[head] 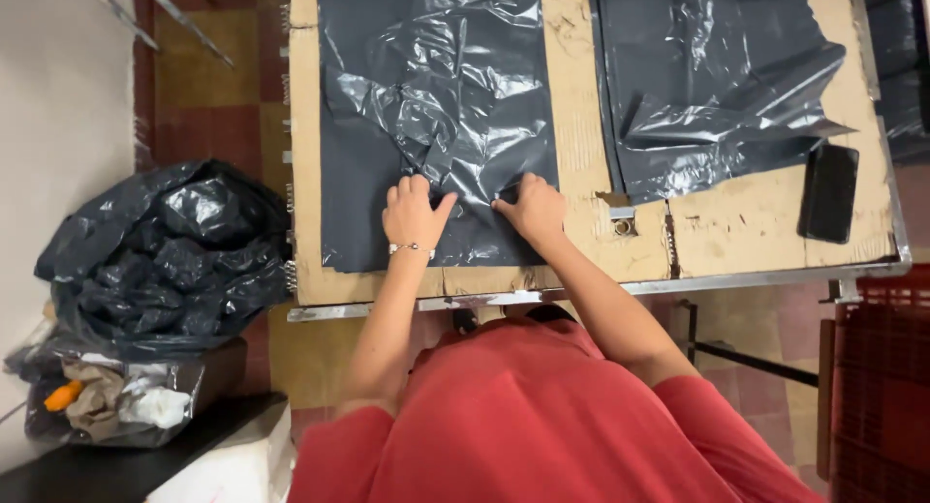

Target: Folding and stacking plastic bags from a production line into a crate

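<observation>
Both hands are flat on the dark plastic sheet (pixel 436 106) lying on the cardboard-topped table (pixel 581 135), left hand (pixel 415 213) spread, right hand (pixel 531 208) curled pinching a fold, so I'd keep smoothing outward evenly.

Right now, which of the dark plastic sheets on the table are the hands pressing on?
The crumpled dark sheet on the table's left half: the left hand and right hand rest on its lower edge. The other sheet lies untouched, further right.
</observation>
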